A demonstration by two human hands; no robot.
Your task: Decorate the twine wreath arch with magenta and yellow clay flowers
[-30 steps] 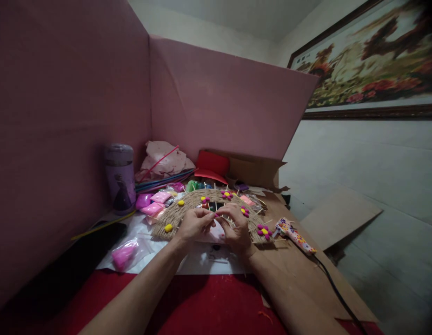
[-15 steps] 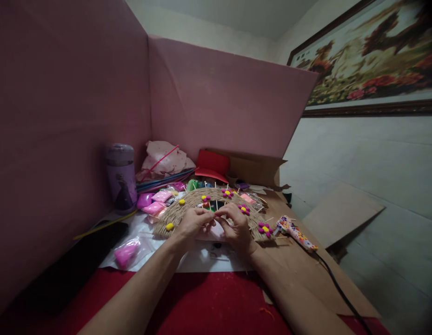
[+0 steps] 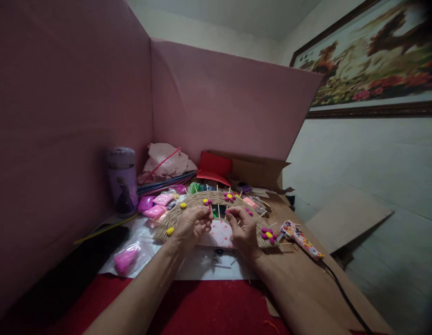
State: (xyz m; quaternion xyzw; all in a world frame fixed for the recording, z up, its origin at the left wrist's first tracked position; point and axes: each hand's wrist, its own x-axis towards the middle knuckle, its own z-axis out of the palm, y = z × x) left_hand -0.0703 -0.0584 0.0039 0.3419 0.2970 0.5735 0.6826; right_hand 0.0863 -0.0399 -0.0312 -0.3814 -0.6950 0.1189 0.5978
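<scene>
A rope-wound arch (image 3: 188, 204) lies flat before me, with thin sticks poking out of it and pink-and-yellow clay flowers (image 3: 269, 235) and yellow dots on it. My left hand (image 3: 192, 223) rests on the arch's inner left, fingers pinched together. My right hand (image 3: 242, 227) sits a little apart on the inner right, fingers curled, with a tiny pink bit at the fingertips. What the left pinch holds is too small to make out. A pink spotted piece (image 3: 220, 232) lies between the hands.
A patterned glue gun (image 3: 299, 237) with a black cord lies right of the arch. Pink clay packets (image 3: 153, 204), a purple bottle (image 3: 122, 180), coloured sticks, a red sheet (image 3: 213, 165) and cardboard lie behind. A pink folded screen (image 3: 219, 97) walls the left and back.
The hands were touching at the fingertips over the arch's middle; now they are drawn slightly apart, uncovering the pink spotted piece between them. The view has shifted a little.
</scene>
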